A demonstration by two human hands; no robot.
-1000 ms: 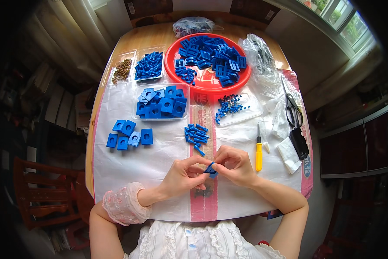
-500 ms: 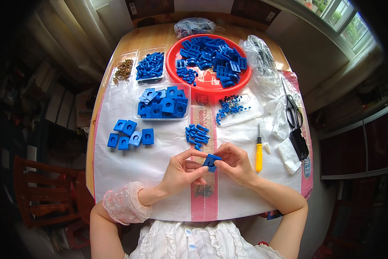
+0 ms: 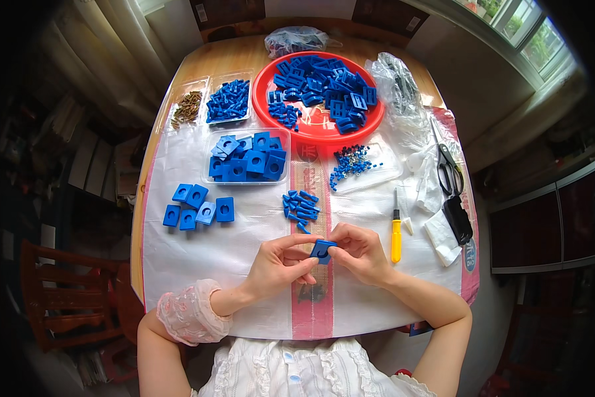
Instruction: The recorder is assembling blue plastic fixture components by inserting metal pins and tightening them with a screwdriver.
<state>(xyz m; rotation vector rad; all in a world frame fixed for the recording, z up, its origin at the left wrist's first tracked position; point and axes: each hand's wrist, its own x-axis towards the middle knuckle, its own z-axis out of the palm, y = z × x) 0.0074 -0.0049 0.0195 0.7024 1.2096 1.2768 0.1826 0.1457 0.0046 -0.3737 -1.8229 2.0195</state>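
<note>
Both hands are busy here: left hand (image 3: 274, 266) and right hand (image 3: 360, 257) pinch one blue square piece (image 3: 322, 250) between them, lower middle of the frame, though exact fingertip spots are hard to make out. Yellow screwdriver (image 3: 396, 241) lies right of centre, red basin (image 3: 324, 137) sits upper middle.

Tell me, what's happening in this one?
At a wooden table, a person holds a flat, holed, blue plastic piece between the left-hand grip and the right-hand grip, above a white-and-pink sheet. Just beyond lies a pile of slender blue parts; six similar blue pieces lie to the left. A yellow-handled tool with a thin shaft lies to the right, untouched.
</note>
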